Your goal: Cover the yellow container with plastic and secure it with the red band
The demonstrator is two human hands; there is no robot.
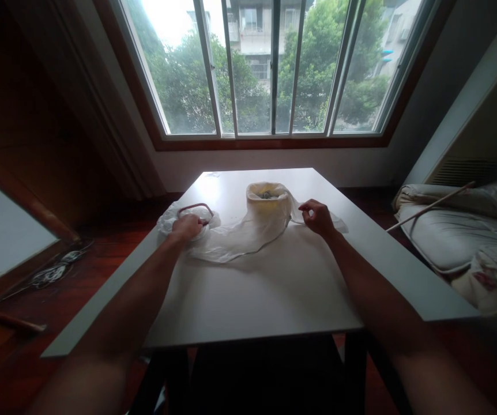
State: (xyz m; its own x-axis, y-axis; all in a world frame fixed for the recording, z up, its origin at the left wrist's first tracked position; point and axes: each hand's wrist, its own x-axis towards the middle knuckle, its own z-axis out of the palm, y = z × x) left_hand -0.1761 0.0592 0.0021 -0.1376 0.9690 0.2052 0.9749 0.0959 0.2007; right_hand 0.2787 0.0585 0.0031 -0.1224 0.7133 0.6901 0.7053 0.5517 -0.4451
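Observation:
A small round container wrapped in thin white sheeting [268,216] stands on the white table [252,300]. Its top is open, with something yellowish and greyish inside. The loose sheeting trails to the left and right, with a dark line along its lower edge. My right hand [316,216] is closed in a pinch at the sheeting just right of the container; the fingertips are too small to show exactly what they hold. My left hand [188,226] is closed over a crumpled clear plastic bag [168,219], beside a brown curved handle-like loop [196,206]. The palm hides what its fingers grip.
A wide window [252,75] rises behind the table's far edge. To the right are a pale cushioned seat [439,230] and a thin stick [430,206] resting across it. A bundle of cable [53,271] lies on the reddish floor at left.

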